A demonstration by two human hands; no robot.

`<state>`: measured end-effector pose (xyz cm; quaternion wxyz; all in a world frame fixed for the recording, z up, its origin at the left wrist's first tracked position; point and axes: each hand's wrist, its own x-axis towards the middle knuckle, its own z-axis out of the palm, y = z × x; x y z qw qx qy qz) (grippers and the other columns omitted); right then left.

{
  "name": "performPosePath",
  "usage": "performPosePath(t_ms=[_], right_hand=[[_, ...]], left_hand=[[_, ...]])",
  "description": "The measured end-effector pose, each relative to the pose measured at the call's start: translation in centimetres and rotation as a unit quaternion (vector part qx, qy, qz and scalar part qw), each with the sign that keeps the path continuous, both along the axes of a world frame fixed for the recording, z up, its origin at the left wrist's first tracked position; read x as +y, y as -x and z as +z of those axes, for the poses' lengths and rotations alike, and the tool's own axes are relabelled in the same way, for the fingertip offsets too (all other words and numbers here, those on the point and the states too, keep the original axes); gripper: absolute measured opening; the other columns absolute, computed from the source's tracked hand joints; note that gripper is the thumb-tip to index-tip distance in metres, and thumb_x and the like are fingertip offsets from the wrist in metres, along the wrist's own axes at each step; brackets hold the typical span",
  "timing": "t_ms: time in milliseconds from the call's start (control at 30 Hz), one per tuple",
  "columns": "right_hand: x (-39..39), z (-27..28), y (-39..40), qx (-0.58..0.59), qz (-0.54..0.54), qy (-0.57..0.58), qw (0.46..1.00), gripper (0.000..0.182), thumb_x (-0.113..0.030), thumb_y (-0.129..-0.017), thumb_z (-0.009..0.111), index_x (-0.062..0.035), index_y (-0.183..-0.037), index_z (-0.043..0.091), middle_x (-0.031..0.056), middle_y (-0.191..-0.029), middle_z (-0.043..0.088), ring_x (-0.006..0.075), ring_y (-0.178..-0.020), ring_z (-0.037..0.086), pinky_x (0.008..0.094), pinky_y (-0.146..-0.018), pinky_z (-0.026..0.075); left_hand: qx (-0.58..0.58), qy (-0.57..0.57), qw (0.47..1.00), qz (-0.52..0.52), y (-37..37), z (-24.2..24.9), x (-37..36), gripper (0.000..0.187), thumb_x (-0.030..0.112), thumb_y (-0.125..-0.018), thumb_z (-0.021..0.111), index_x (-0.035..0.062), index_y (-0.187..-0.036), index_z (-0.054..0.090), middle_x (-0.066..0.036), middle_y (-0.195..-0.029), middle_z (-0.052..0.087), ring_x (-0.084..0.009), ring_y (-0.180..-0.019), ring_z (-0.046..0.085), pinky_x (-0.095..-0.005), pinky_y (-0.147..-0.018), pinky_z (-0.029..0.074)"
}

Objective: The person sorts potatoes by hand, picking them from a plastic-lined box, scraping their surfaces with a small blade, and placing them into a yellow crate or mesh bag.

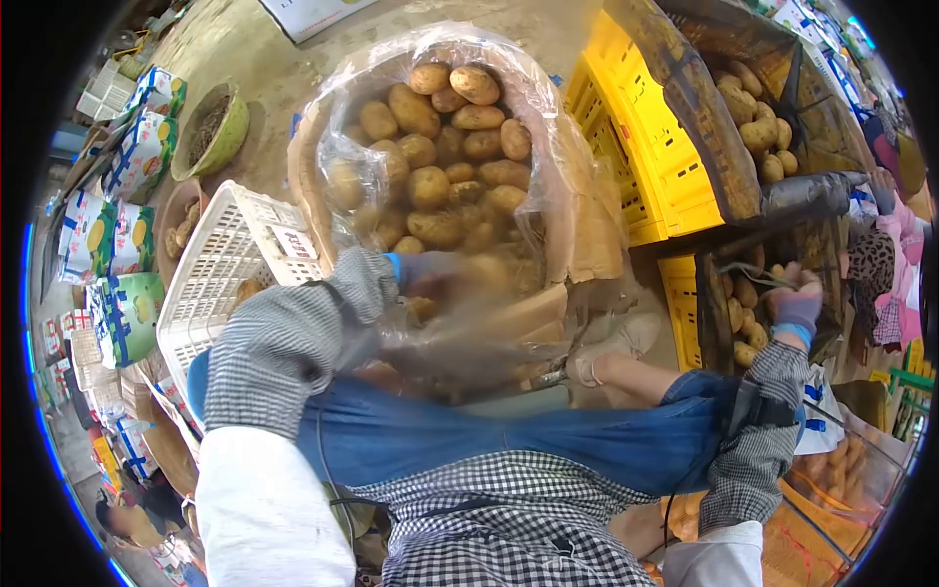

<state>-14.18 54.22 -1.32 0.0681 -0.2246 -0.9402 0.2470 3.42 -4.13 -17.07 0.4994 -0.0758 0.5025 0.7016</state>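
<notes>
My left hand [428, 274], in a bluish glove, is smeared by motion at the near edge of a plastic-lined cardboard box of potatoes [430, 188]. A blurred tan shape, perhaps a potato, is just right of its fingers; whether the hand holds it cannot be told. My right hand [798, 301], gloved with a blue band at the wrist, is over the lower yellow crate [682, 308] at the right. Its fingers are curled by a thin greyish strip [751, 272], and potatoes [745, 318] lie below in the dark crate lining.
A white plastic basket [220, 264] leans left of the box. Another yellow crate [636, 137] with dark lining and potatoes stands right. A green bowl [235, 132] and several printed cartons [127, 313] are at far left. Orange mesh [812, 528] lies lower right.
</notes>
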Motion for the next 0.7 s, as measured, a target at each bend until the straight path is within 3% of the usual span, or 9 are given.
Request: performPosePath(t_ms=[33,67,100,133,300,433,533,600,700], right_hand=[[0.3,0.8,0.5,0.114,0.074,0.002,0.991,0.036,-0.021,-0.096,0.056,0.0052,-0.121,0.054,0.02,-0.118,0.061,0.0197,-0.104,0.06,0.0263,-0.084,0.048],[-1.5,2.9,0.7,0.215,0.078,0.131,0.965,0.036,-0.018,-0.096,0.055,0.0043,-0.123,0.053,0.0175,-0.117,0.062,0.0174,-0.096,0.06,0.0256,-0.081,0.048],[-3.3,5.0,1.0,0.312,0.093,0.251,0.912,0.035,-0.016,-0.096,0.055,0.0033,-0.125,0.052,0.0151,-0.116,0.062,0.0151,-0.089,0.06,0.0249,-0.077,0.048],[-9.3,8.6,-0.1,0.37,0.033,0.48,0.795,0.035,-0.015,-0.097,0.053,0.0016,-0.128,0.051,0.011,-0.112,0.064,0.0128,-0.078,0.059,0.0249,-0.072,0.048],[-25.6,12.3,-7.0,0.171,0.321,0.304,0.88,0.04,-0.016,-0.1,0.041,-0.004,-0.137,0.048,0.004,-0.107,0.062,0.0035,-0.057,0.045,0.0184,-0.047,0.036],[-30.9,6.5,-9.5,-0.12,0.509,0.484,0.702,0.057,-0.021,-0.088,0.067,-0.0026,-0.137,0.045,0.0031,-0.107,0.059,0.0071,-0.073,0.055,0.0226,-0.06,0.048],[-33.2,6.8,-10.9,-0.259,0.459,0.54,0.656,0.072,-0.03,-0.083,0.074,-0.0023,-0.14,0.04,0.0048,-0.109,0.059,0.0079,-0.083,0.057,0.0234,-0.065,0.049],[-33.8,7.5,-11.0,-0.288,0.409,0.593,0.631,0.081,-0.032,-0.078,0.08,-0.0019,-0.14,0.038,0.0074,-0.116,0.057,0.0117,-0.093,0.059,0.0249,-0.072,0.053],[-34.5,5.4,-11.7,-0.216,0.458,0.562,0.654,0.087,-0.03,-0.074,0.084,-0.0019,-0.141,0.036,0.009,-0.122,0.054,0.0162,-0.102,0.06,0.0281,-0.081,0.054]], left_hand=[[-0.04,-0.038,0.995,0.078,-0.1,3.2,0.1,0.063,0.034,-0.09,0.063,0.0043,-0.141,0.041,-0.012,-0.129,0.058,-0.0237,-0.115,0.057,-0.0386,-0.098,0.046],[-0.078,-0.076,0.982,0.155,-0.2,6.3,0.2,0.067,0.034,-0.089,0.065,0.0018,-0.142,0.039,-0.013,-0.129,0.057,-0.0245,-0.119,0.055,-0.0397,-0.104,0.043],[-0.073,-0.106,0.973,0.192,-0.4,9.8,0.7,0.065,0.034,-0.09,0.063,0.0044,-0.143,0.038,-0.012,-0.132,0.055,-0.0244,-0.118,0.056,-0.0398,-0.099,0.047],[-0.068,-0.135,0.962,0.229,-0.6,13.3,1.4,0.064,0.035,-0.091,0.061,0.007,-0.144,0.037,-0.011,-0.135,0.053,-0.0243,-0.118,0.057,-0.04,-0.095,0.05],[-0.037,-0.245,0.904,0.349,-2.1,21.0,3.5,0.066,0.044,-0.093,0.057,0.0104,-0.145,0.035,-0.013,-0.137,0.051,-0.025,-0.113,0.061,-0.0374,-0.082,0.058],[-0.038,-0.308,0.87,0.382,-3.3,24.0,6.6,0.074,0.062,-0.092,0.047,0.0128,-0.146,0.035,-0.012,-0.134,0.054,-0.0216,-0.101,0.065,-0.0297,-0.067,0.057],[0.203,-0.089,0.914,0.341,-3.5,24.0,6.7,0.059,0.043,-0.089,0.056,0.0056,-0.133,0.043,-0.009,-0.121,0.058,-0.018,-0.104,0.061,-0.0296,-0.08,0.051],[0.339,0.084,0.872,0.342,-3.2,25.0,7.0,0.04,0.019,-0.09,0.064,-0.0002,-0.123,0.05,-0.009,-0.113,0.06,-0.02,-0.108,0.059,-0.0326,-0.092,0.047],[0.415,0.178,0.786,0.422,-3.8,20.0,6.0,0.036,0.024,-0.092,0.062,-0.0006,-0.118,0.054,-0.008,-0.103,0.064,-0.02,-0.098,0.062,-0.0313,-0.086,0.05]])
